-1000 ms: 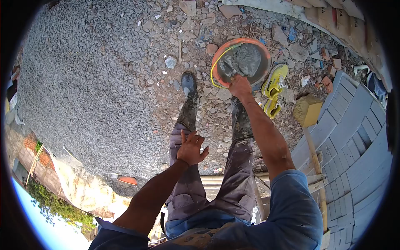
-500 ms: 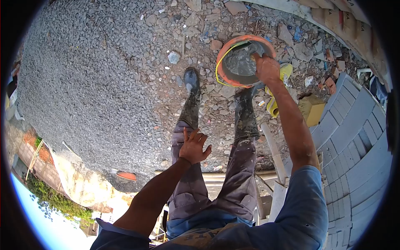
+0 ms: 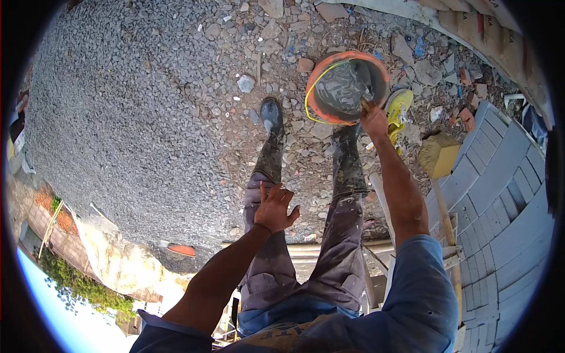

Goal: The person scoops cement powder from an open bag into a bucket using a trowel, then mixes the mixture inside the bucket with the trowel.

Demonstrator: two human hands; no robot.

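Note:
An orange bucket (image 3: 381,66) with a yellow handle (image 3: 307,97) stands on the rubble just beyond my boots. Wet grey mortar (image 3: 344,88) fills its inside. At the near right rim, my right hand (image 3: 374,120) is closed round a wooden tool handle (image 3: 365,105); the tool's other end is down in the mortar, hidden. My left hand (image 3: 274,208) rests on my left knee with its fingers spread, holding nothing.
Yellow shoes (image 3: 398,107) lie right of the bucket, near a broom head (image 3: 438,154). Gravel (image 3: 135,117) covers the left side. Grey stacked tiles (image 3: 500,217) stand at the right, paper sacks (image 3: 477,29) at the upper right. A reddish trowel-like object (image 3: 182,250) lies lower left.
My right hand went from the near rim to the bucket's right side, then drew back slightly toward me, and the mortar's surface has shifted. My left hand has stayed on the knee.

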